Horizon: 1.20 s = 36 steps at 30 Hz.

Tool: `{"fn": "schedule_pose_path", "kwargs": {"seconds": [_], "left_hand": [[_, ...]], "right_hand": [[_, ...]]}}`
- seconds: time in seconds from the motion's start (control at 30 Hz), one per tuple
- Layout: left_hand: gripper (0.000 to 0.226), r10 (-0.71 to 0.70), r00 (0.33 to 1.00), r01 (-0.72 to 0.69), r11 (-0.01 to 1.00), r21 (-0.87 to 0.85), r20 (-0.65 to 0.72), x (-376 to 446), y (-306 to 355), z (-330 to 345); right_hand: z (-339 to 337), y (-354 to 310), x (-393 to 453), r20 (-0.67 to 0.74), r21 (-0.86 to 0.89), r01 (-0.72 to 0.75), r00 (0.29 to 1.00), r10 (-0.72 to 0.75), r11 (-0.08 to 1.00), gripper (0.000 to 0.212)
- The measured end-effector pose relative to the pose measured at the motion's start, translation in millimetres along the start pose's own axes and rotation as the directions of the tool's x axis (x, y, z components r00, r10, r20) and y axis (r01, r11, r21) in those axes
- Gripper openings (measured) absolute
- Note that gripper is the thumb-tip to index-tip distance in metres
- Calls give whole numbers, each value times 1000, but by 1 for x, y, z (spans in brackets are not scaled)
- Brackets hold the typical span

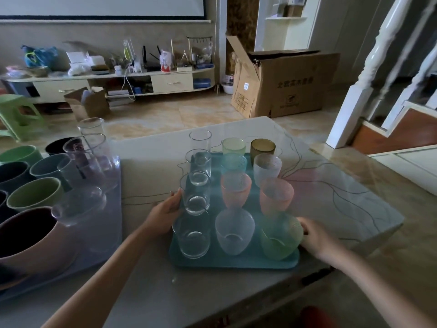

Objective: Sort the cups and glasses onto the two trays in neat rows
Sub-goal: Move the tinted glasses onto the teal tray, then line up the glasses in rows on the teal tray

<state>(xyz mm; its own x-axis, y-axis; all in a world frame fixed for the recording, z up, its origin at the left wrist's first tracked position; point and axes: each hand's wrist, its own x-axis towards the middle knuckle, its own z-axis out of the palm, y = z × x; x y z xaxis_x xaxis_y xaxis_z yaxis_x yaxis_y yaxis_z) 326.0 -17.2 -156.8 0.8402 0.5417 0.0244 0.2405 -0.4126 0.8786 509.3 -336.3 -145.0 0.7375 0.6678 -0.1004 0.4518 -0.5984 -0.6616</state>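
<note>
The teal tray [236, 262] is held at its left edge by the left hand [165, 209] and at its right edge by the right hand [312, 235], glasses [235, 233] between

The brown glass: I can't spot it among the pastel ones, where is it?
The brown glass stands at the teal tray's far right corner, beside the pale yellow-green glass.

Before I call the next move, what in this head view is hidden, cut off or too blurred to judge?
- Right hand: fingertips hidden behind the green glass; grip on the teal tray unclear.
- Left hand: fingertips hidden behind a clear glass; whether it touches tray or glass is unclear.
- Purple tray: cut off by the left edge, so its mugs cannot be counted.
</note>
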Motion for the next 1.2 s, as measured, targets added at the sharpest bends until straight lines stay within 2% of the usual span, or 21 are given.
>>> {"fn": "schedule_pose_path", "kwargs": {"seconds": [0.17, 0.23, 0.3, 0.33, 0.4, 0.43, 0.5, 0.57, 0.63, 0.8, 0.93, 1.07, 1.2], "left_hand": [[50, 29, 999, -29, 999, 27, 16, 14, -3, 2], [48, 41, 998, -43, 998, 47, 42, 16, -3, 4], [42, 38, 997, -37, 999, -29, 61, 14, 0, 5], [40, 10, 999, -5, 992, -124, 41, 13, 3, 5], [40, -86, 994, 64, 954, -294, -64, 17, 8, -1], [40, -116, 984, 72, 952, -298, -135, 23, 10, -4], [46, -155, 963, 73, 938, -339, -220, 43, 20, -9], [50, -207, 949, 80, 888, -453, -238, 72, 31, -9], [54, -216, 945, 92, 895, -436, -244, 101, 39, -8], [61, -134, 984, 34, 794, -607, -120, 160, 40, 2], [63, -50, 997, -5, 727, -687, -60, 181, 45, 12], [59, -9, 998, -44, 680, -732, -69, 186, 44, 19], [56, -1, 998, -51, 685, -727, -70, 190, 41, 22]], "right_hand": [[-5, -5, 3, 23, 36, -17, 1000, 16, 999, 10], [-13, -7, 4, 106, 41, -53, 993, 48, 998, 15], [-25, -2, 5, 162, 102, -98, 984, 81, 990, 22], [-31, 0, 6, 125, 148, -130, 986, 112, 980, 26], [-37, 3, 15, -39, 305, -224, 968, 247, 926, 30], [-36, 4, 23, -133, 408, -235, 941, 312, 882, 30], [-34, 1, 45, -272, 577, -148, 892, 360, 803, 31], [-34, -7, 74, -325, 638, -53, 886, 331, 768, 40], [-36, -19, 106, -325, 684, -7, 892, 314, 729, 50], [-36, -36, 174, -312, 745, 64, 914, 261, 664, 68], [-30, -40, 200, -297, 778, 110, 932, 208, 618, 70], [-23, -45, 210, -243, 858, 144, 959, 143, 492, 69], [-17, -49, 213, -212, 862, 146, 974, 83, 486, 69]]}}
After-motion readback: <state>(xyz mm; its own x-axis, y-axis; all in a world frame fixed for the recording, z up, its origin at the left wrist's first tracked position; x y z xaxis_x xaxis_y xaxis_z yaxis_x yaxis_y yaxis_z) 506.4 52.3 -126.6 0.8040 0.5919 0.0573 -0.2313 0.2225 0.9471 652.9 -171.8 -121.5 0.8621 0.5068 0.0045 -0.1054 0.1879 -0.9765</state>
